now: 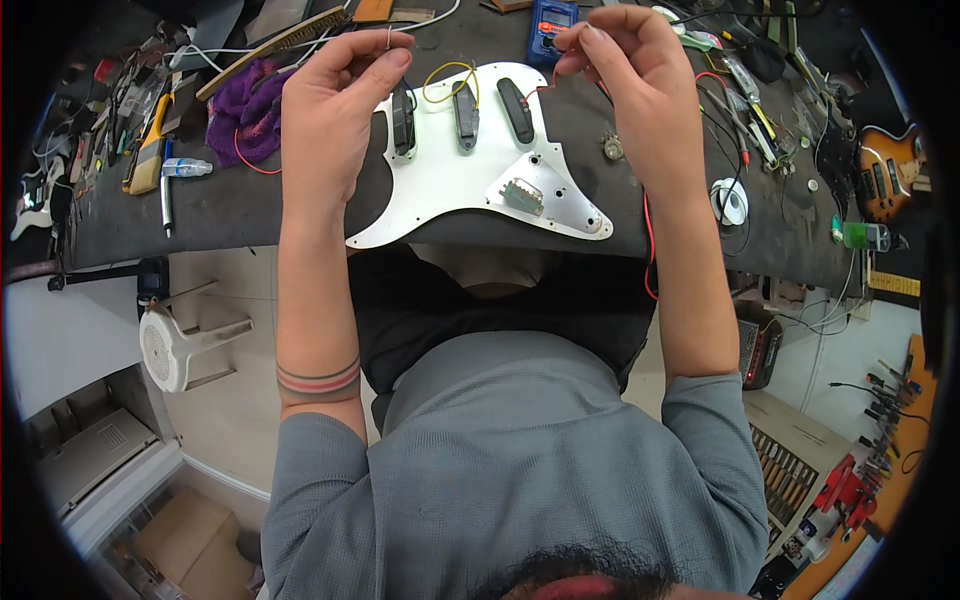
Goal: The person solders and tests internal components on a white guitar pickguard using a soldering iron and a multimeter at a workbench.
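Right hand [640,85]: thumb and fingers clamped on a thin red wire [554,86] from the rightmost black pickup [516,112]. Left hand [340,90]: thumb and fingers together, anything held indiscernible. Between the forearms: white pickguard [430,190] on the dark counter [618,212]. Beyond: blue meter [546,25]; leftward, purple cloth [232,125].

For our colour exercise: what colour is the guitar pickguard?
The guitar pickguard is white with a silvery corner: head view.
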